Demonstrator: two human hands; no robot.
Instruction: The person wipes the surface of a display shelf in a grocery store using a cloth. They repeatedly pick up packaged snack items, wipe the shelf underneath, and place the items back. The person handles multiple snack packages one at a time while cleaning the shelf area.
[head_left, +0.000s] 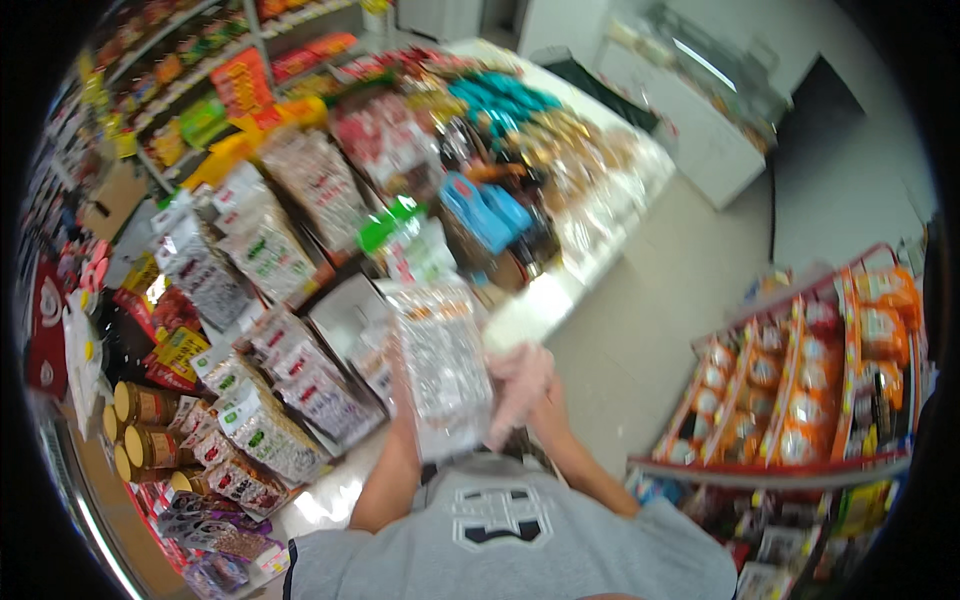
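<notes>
My left hand (403, 390) grips the left side of a clear plastic package (442, 360) with whitish contents, held upright before my chest; most of the fingers are hidden by it. A pink cloth (521, 386) is bunched in my right hand (549, 401), close to the package's right edge. Just beyond the package, a small white bag with a green top (420, 247) lies among other bagged goods. Boxes of white-topped food pouches (326, 390) stand to the left.
A white table (570, 300) carries blue packs (487, 212), teal packets (499, 101) and gold-wrapped goods. Lidded jars (150, 405) stand at lower left. Shelves of snacks (195, 60) rise at upper left. A red-edged rack with orange packages (795, 375) stands to the right, across a tiled floor (630, 337).
</notes>
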